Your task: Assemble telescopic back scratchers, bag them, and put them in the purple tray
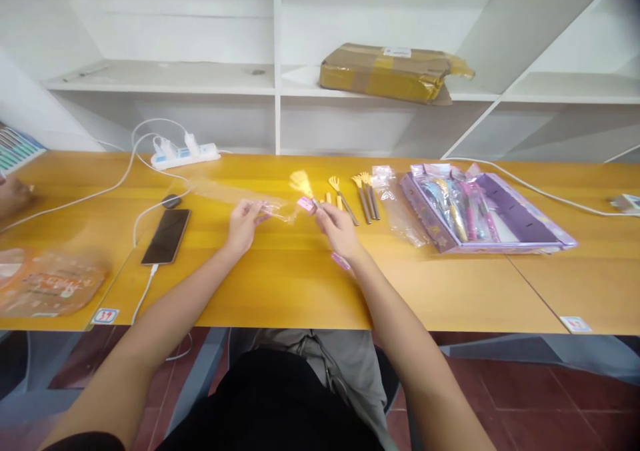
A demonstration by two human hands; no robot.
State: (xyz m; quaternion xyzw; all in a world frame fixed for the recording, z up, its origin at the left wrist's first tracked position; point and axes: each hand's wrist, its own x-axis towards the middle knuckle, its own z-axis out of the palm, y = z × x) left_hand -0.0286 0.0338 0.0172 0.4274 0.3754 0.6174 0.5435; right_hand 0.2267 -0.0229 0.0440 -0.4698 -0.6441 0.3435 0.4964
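Note:
My left hand [243, 226] pinches the opening of a long clear plastic bag [225, 193], which stretches away to the upper left, blurred. Closed around the handle of a back scratcher [301, 183], my right hand [338, 227] keeps its gold claw head up and tilted left, close to the bag's mouth. A pink label [305, 204] shows at the scratcher's neck, and another pink tag [341, 260] is by my right wrist. Several more back scratchers [369, 196] with gold claws and dark handles lie just beyond my right hand.
Right of the scratchers are clear bags [403, 214] and a purple box [525, 218] with wrapped items. On the left lie a phone [167, 236], a power strip [186, 156], cables and an orange printed bag [55, 281]. Another person's hand [14, 196] is at far left. A taped carton [385, 71] sits on the shelf.

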